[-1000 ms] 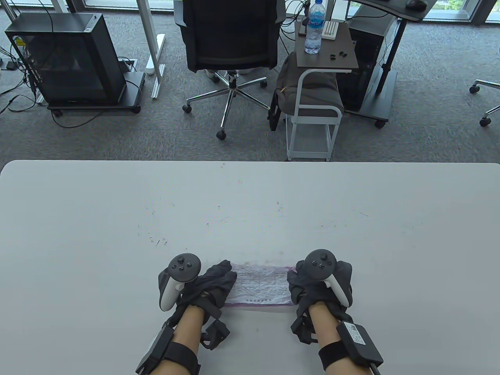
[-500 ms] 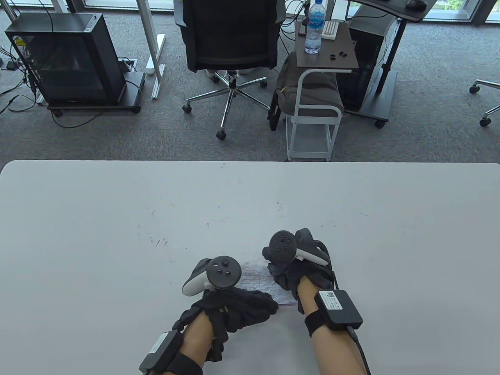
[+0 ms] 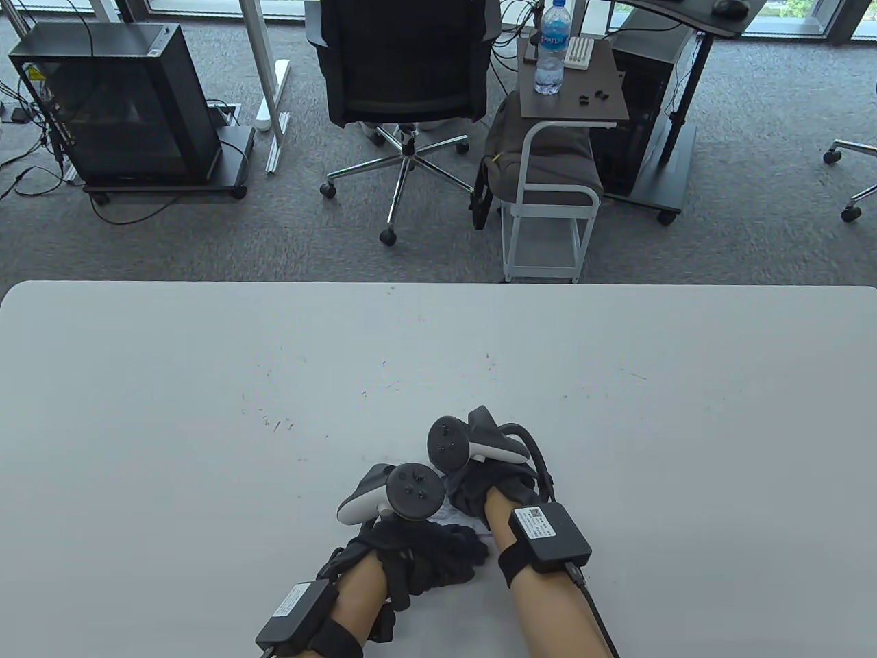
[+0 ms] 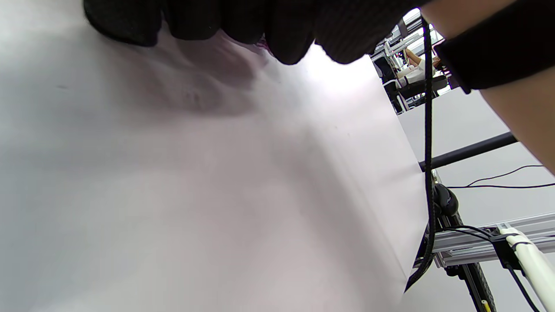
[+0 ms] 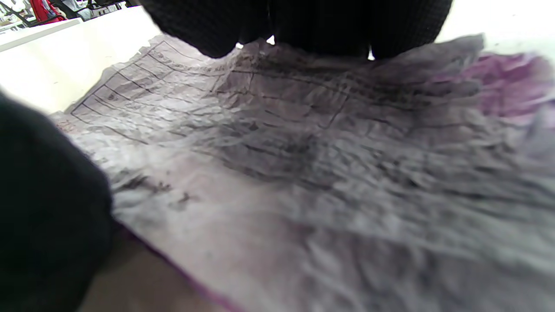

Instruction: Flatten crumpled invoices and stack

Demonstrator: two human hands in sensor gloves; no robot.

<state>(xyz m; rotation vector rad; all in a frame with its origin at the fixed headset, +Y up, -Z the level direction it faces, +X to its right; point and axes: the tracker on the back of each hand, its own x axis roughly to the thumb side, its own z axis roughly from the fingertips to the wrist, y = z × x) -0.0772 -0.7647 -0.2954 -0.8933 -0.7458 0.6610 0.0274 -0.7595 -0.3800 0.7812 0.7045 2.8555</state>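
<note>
A crumpled white invoice point(image 5: 269, 143) with a printed grid and a purple edge lies on the white table point(image 3: 205, 411) near its front centre. In the table view only a small patch of the invoice point(image 3: 449, 513) shows between my hands. My left hand point(image 3: 445, 552) lies across its near edge, fingers pointing right. My right hand point(image 3: 479, 490) rests on its far part. In the right wrist view my fingertips point(image 5: 312, 30) press on the paper. In the left wrist view my fingers point(image 4: 243, 21) touch down at the top edge, with a sliver of purple beneath them.
Beyond the table's far edge stand an office chair point(image 3: 404, 62), a small side table point(image 3: 572, 103) with a water bottle point(image 3: 551, 48), and a black cabinet point(image 3: 130, 103). Faint scratch marks point(image 3: 274, 418) dot the table.
Both hands have moved from the invoice's two ends toward its middle. They now sit close together and cover nearly all of the paper.
</note>
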